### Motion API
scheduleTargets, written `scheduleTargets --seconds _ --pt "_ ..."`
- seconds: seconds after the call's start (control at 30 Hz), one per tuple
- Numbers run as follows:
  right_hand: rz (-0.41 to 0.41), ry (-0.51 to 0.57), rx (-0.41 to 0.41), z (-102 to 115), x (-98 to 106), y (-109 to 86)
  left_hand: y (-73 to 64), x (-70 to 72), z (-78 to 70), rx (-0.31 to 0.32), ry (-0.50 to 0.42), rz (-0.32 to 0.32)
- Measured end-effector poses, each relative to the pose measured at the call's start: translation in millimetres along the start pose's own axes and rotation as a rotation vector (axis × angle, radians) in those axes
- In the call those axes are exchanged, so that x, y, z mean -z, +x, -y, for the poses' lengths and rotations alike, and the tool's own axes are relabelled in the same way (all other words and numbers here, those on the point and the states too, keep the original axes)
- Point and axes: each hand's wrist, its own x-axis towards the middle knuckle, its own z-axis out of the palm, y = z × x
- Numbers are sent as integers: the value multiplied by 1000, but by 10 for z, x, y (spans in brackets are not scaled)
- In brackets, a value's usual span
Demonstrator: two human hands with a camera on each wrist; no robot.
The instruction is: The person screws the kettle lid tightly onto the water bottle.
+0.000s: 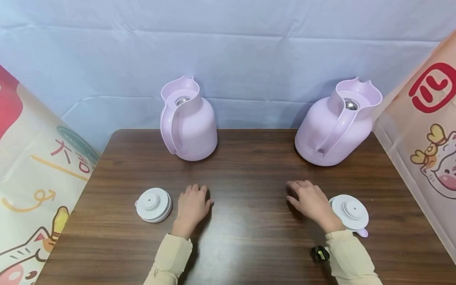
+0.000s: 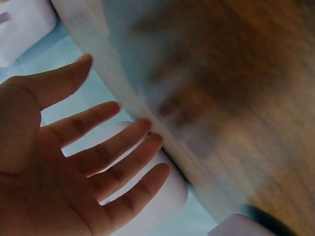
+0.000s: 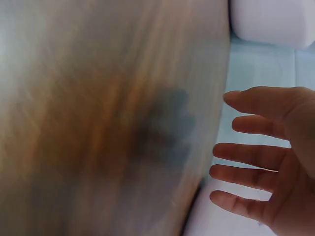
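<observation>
My left hand (image 1: 193,206) is low over the table, fingers spread and nothing in them. Just left of it lies a round white stopper lid (image 1: 153,204), its stepped side up. My right hand (image 1: 310,200) also holds nothing; in the right wrist view its fingers (image 3: 246,155) are loosely extended. Beside the right wrist, partly hidden by it, sits a second white stopper lid (image 1: 350,212) with a lilac tab. Two lilac vacuum jugs stand upright at the back, mouths uncovered: the left jug (image 1: 197,130) beyond my left hand, the right jug (image 1: 329,134) beyond my right.
The brown wooden table (image 1: 249,245) ends at a pale blue cloth backdrop (image 1: 246,59). Printed cartoon sheets flank it, a left sheet (image 1: 21,166) and a right sheet (image 1: 431,130). A small black object (image 1: 320,253) is at the right sleeve.
</observation>
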Motion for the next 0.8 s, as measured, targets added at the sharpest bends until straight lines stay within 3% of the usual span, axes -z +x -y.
scheduleTargets --seconds 0.3,0.8 --pt "49 101 -65 -195 335 2 -12 30 -16 5 11 52" --pt "-61 125 -66 -559 781 87 -29 65 -13 25 13 155"
